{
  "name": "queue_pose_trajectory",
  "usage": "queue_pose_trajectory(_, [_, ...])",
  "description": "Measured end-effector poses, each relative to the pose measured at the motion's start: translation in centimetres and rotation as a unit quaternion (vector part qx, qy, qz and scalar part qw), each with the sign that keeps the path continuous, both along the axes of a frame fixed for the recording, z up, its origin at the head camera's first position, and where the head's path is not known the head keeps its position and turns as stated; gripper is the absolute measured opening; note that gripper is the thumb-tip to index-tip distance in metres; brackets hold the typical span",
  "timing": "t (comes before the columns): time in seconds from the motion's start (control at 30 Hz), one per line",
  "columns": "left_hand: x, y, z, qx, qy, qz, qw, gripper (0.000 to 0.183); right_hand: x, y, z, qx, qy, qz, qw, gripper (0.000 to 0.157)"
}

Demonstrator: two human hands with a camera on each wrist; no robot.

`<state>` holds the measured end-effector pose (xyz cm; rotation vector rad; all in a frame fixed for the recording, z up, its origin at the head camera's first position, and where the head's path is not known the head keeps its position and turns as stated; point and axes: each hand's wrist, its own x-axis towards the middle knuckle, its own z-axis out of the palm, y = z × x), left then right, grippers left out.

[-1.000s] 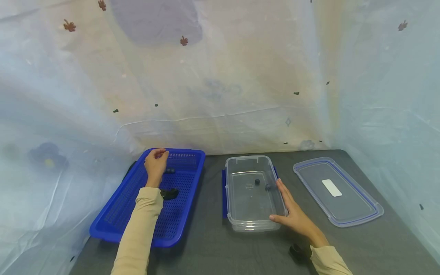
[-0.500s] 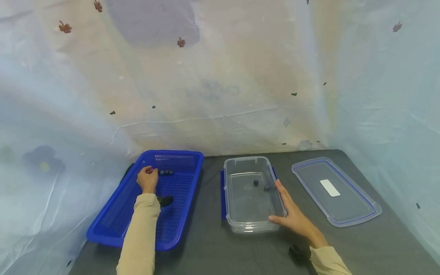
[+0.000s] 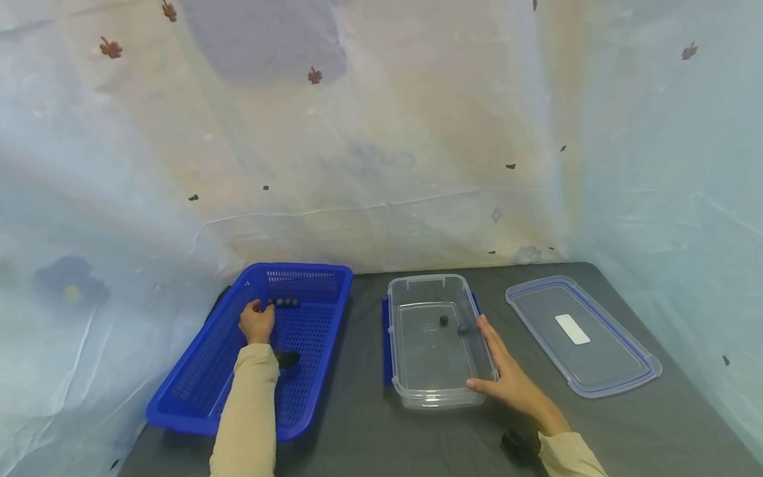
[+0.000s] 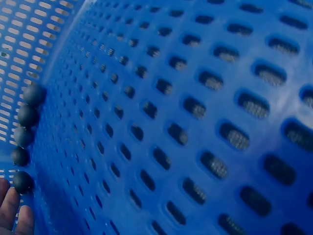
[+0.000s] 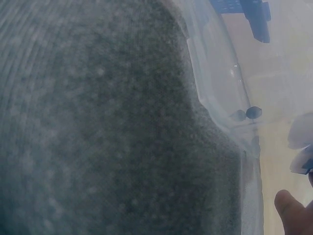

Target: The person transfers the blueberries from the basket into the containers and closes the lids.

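My left hand (image 3: 257,323) reaches into the blue perforated basket (image 3: 156,404), bent fingers close to the left end of a row of several small dark balls (image 3: 287,303). In the left wrist view, the fingertips (image 4: 24,220) are beside the nearest dark ball (image 4: 22,182); I see no ball between them. My right hand (image 3: 515,383) rests along the right side of a clear plastic container (image 3: 435,361), fingers extended and thumb near its front corner. Inside it are two dark balls, one (image 3: 444,320) left of the other (image 3: 462,328).
A clear lid (image 3: 614,361) with a blue seal and white label lies right of the container. Blue side flaps (image 3: 387,344) hang from the container. Grey cloth (image 3: 357,424) covers the table, and a patterned plastic sheet (image 3: 381,132) stands behind.
My left hand has come down and nearer inside the basket, to the left end of the row; more balls show now. The right hand stays at the container.
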<state>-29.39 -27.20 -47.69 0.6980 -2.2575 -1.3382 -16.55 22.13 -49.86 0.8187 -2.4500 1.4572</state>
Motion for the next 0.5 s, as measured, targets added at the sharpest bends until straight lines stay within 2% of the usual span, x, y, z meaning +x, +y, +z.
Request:
queue_pose_trajectory(0.27, [0.13,-0.04,-0.25,-0.057,-0.021,-0.024,0.9979,0.042,0.04,0.01,0.07,-0.006,-0.008,0.003,1.0,0.108])
queue_pose_trajectory(0.5, [0.16,0.07,-0.62,-0.081,-0.005,-0.023,0.9965,0.037,0.04,0.06,-0.02,-0.003,-0.004,0.004,1.0,0.108])
